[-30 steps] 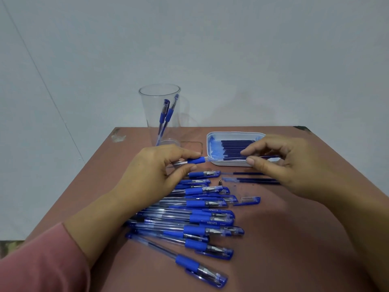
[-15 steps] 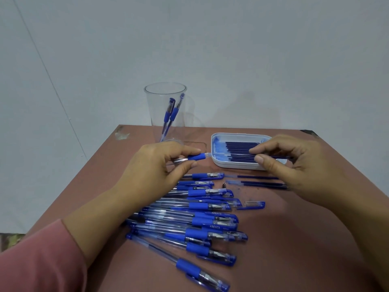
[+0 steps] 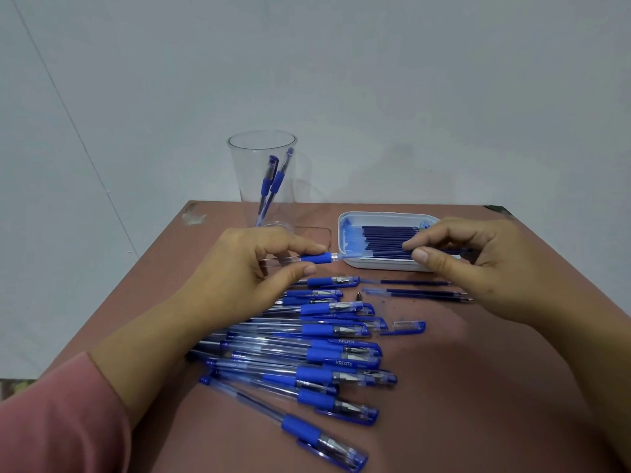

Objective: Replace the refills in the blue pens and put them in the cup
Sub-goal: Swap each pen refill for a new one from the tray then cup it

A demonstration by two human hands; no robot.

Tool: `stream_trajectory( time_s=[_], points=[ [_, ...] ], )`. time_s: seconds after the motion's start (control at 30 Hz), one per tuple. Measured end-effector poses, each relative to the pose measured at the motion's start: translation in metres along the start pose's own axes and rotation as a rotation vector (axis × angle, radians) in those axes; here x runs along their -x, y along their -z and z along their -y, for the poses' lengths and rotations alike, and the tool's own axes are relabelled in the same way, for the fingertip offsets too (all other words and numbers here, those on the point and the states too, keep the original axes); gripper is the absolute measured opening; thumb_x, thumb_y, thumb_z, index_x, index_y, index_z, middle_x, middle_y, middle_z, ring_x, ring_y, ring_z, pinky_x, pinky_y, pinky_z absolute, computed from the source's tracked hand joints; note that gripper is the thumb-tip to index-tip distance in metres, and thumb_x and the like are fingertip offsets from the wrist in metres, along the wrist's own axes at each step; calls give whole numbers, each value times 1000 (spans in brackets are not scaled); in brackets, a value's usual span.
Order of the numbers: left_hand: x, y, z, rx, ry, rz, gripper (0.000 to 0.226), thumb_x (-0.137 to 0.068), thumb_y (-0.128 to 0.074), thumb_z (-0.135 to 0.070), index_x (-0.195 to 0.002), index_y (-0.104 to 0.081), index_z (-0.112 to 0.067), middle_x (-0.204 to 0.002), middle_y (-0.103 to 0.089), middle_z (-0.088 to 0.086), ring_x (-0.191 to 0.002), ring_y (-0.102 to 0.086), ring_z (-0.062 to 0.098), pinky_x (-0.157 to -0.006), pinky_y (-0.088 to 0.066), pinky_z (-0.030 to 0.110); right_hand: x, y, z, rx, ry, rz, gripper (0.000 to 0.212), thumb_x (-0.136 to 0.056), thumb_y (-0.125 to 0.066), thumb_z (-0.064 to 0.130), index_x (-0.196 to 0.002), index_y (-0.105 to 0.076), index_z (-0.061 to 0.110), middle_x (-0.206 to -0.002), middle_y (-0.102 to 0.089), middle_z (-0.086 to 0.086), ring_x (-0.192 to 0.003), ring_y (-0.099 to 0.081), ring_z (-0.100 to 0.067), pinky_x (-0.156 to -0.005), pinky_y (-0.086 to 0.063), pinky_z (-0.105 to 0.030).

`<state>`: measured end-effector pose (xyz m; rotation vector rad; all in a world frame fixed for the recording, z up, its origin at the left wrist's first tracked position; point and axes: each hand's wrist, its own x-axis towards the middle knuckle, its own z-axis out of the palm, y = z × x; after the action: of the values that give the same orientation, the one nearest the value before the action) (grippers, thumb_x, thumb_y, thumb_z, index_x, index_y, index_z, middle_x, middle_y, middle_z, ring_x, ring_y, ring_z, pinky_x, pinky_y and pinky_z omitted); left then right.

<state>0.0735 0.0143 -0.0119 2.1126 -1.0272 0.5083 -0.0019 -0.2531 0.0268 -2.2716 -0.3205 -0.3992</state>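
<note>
My left hand (image 3: 246, 268) pinches a clear pen barrel with a blue grip (image 3: 316, 258), held level above the table. My right hand (image 3: 478, 264) grips a dark blue refill (image 3: 386, 253) whose front end is partly inside that barrel. Both are held in front of a white tray (image 3: 375, 264) filled with several dark refills. A clear plastic cup (image 3: 263, 179) at the back holds two blue pens. A pile of several capped blue pens (image 3: 307, 349) lies below my left hand.
Loose refills (image 3: 420, 293) lie on the brown table under my right hand. A small metal pen tip (image 3: 359, 296) and a loose blue cap (image 3: 404, 327) rest beside the pile. A clear flat lid (image 3: 317, 233) lies by the cup. The table's far edge meets a pale wall.
The two hands have stayed close together with the barrel and refill between them. The view has shifted slightly; the refill sits a little differently in the barrel's mouth.
</note>
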Motion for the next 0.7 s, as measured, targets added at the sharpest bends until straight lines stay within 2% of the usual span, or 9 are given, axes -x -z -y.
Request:
stream_trajectory(
  time_s=[0.2,0.27,0.33,0.43,0.53,0.6,0.67,0.7],
  points=[
    [0,3,-4,46,-5,43,23,-83,-70,-29,-107,-71,-32,-88,-71,-16,-77,-65,1,-64,-45,7,0,1,-3,-25,25,37,13,-83,-68,15,-83,-71,27,-85,-68,22,-78,-60,11,-66,-38,0],
    [0,1,-4,20,-19,47,24,-84,-71,-30,-108,-71,-33,-90,-70,-19,-79,-65,0,-66,-46,7,-1,-4,-5,-43,59,45,9,-82,-67,21,-83,-71,29,-83,-69,21,-79,-62,8,-68,-40,-2],
    [1,-1,-5,-21,-44,60,24,-85,-72,-31,-109,-71,-31,-92,-65,-29,-83,-63,-8,-69,-44,4,-2,-13,-10,-47,109,65,6,-83,-70,27,-87,-71,32,-85,-70,18,-82,-65,0,-72,-46,-8],
    [3,-6,-6,-71,-90,76,25,-88,-68,-38,-112,-70,-33,-93,-56,-40,-86,-60,-15,-74,-44,4,-1,-28,-14,-2,175,112,18,-82,-67,28,-99,-70,34,-94,-67,17,-88,-65,-4,-76,-48,-12],
    [3,-6,-5,-88,-120,56,28,-88,-63,-41,-113,-70,-31,-94,-54,-40,-86,-58,-16,-76,-46,6,-2,-29,-16,-3,175,115,30,-80,-71,34,-109,-64,37,-101,-63,19,-96,-62,-2,-82,-47,-11],
    [2,-4,-4,-97,-121,34,29,-88,-61,-43,-113,-71,-30,-97,-57,-36,-87,-60,-13,-77,-50,11,-3,-27,-18,38,185,53,25,-80,-74,29,-101,-63,36,-99,-62,18,-93,-61,-4,-80,-48,-15],
    [2,-4,-5,-101,-126,28,30,-88,-61,-44,-113,-71,-30,-98,-58,-34,-89,-61,-12,-78,-51,13,-4,-29,-20,38,184,26,22,-82,-74,15,-91,-63,31,-88,-64,13,-85,-62,-8,-74,-51,-21],
    [2,-4,-6,-100,-132,33,29,-88,-64,-43,-113,-71,-30,-98,-57,-36,-89,-60,-13,-78,-50,12,-3,-31,-19,35,196,29,24,-83,-73,10,-89,-63,32,-84,-65,12,-83,-63,-8,-73,-51,-19]
  ],
)
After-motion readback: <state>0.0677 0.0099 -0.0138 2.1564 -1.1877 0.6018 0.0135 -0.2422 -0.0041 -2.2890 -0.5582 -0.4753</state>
